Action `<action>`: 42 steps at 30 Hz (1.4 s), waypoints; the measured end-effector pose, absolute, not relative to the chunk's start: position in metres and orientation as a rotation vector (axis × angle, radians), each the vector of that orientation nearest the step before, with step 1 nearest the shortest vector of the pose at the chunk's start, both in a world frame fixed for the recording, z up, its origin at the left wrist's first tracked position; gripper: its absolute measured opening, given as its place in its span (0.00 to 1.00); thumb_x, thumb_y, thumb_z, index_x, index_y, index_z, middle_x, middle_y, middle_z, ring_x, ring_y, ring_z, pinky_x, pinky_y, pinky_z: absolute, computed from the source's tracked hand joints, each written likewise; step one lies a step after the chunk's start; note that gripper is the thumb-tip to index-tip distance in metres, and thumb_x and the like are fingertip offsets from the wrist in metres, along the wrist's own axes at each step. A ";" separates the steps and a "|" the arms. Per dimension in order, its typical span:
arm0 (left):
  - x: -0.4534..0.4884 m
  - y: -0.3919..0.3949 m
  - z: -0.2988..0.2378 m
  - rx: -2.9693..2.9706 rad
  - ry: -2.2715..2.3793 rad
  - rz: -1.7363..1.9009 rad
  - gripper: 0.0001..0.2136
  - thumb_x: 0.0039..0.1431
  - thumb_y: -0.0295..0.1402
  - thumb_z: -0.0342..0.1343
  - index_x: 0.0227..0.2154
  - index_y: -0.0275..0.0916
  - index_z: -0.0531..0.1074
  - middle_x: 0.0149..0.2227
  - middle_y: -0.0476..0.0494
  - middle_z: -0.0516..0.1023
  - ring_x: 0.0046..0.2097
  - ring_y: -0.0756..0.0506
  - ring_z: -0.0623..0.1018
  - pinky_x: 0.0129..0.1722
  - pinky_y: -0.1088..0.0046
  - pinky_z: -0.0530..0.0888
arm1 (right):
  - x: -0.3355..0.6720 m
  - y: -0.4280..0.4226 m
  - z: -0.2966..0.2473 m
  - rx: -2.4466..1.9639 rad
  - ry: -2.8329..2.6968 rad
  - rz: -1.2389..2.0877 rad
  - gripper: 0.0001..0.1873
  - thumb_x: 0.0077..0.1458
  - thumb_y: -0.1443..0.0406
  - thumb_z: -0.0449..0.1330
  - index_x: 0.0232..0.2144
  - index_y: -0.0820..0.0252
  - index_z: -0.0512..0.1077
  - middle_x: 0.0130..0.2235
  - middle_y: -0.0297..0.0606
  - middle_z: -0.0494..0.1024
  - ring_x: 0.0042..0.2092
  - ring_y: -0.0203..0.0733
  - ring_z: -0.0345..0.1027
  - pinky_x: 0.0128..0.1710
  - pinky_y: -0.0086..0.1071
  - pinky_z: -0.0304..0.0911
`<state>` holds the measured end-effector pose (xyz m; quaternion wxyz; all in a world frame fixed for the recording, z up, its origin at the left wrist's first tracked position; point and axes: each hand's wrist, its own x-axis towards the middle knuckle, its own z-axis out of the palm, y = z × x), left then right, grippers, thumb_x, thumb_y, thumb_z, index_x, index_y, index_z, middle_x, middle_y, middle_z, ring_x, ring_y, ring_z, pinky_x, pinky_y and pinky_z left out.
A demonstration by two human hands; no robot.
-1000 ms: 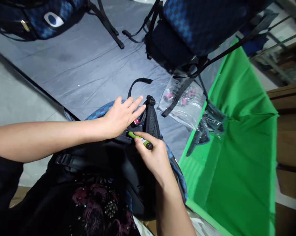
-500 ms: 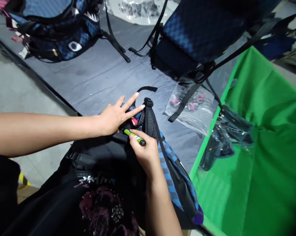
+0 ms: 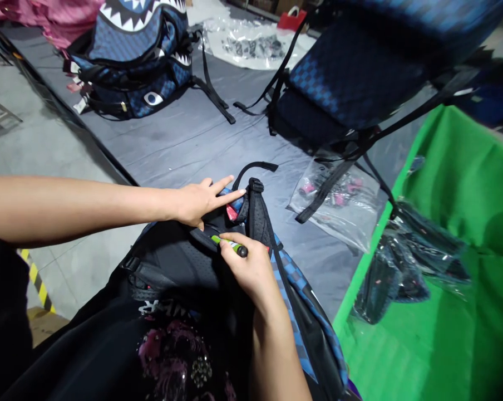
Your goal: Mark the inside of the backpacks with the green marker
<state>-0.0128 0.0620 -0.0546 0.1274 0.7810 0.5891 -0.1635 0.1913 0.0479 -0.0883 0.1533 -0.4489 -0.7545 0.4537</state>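
A black and blue-checked backpack (image 3: 301, 289) lies against my body at the table's edge, its dark padded side and straps facing up. My left hand (image 3: 199, 201) rests on its top part with the fingers spread out, near a black strap buckle (image 3: 256, 184). In my right hand (image 3: 249, 267) is a green marker pen (image 3: 230, 245) with a black end. The pen's front end points toward the bag fabric just below my left hand; whether it touches cannot be made out. A small red patch (image 3: 231, 212) shows beside my left fingers.
A shark-face backpack (image 3: 147, 83) stands at the back left. Another checked backpack (image 3: 351, 83) lies at the back right. Nearby are a clear bag with pink pieces (image 3: 339, 195), a green cloth-lined bin (image 3: 452, 334) holding plastic-wrapped dark items (image 3: 385, 284), and a white plastic bag (image 3: 255, 44).
The view has tilted up, so the table's things sit lower in it. My left hand's fingers have drawn slightly closer together. My right hand still holds the marker pen near the same spot.
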 end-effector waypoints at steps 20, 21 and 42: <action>-0.023 0.053 -0.061 2.232 1.861 -0.393 0.52 0.55 0.26 0.58 0.71 0.51 0.25 0.74 0.29 0.27 0.58 0.34 0.74 0.45 0.63 0.76 | 0.185 0.043 -0.085 -1.373 -2.354 1.070 0.15 0.60 0.61 0.57 0.44 0.55 0.81 0.43 0.42 0.84 0.45 0.52 0.79 0.46 0.40 0.70; -0.022 0.053 -0.061 2.219 1.857 -0.380 0.53 0.55 0.26 0.59 0.71 0.50 0.25 0.74 0.28 0.28 0.57 0.34 0.75 0.45 0.64 0.76 | 0.186 0.042 -0.086 -1.368 -2.354 1.052 0.16 0.60 0.61 0.57 0.44 0.56 0.81 0.43 0.43 0.84 0.44 0.52 0.79 0.45 0.41 0.70; -0.071 0.057 -0.086 2.056 1.672 -0.112 0.54 0.57 0.27 0.57 0.69 0.54 0.19 0.73 0.34 0.19 0.53 0.42 0.78 0.45 0.69 0.76 | 0.148 0.059 -0.085 -0.961 -2.570 0.924 0.16 0.62 0.64 0.57 0.49 0.57 0.79 0.40 0.40 0.82 0.40 0.45 0.77 0.42 0.34 0.67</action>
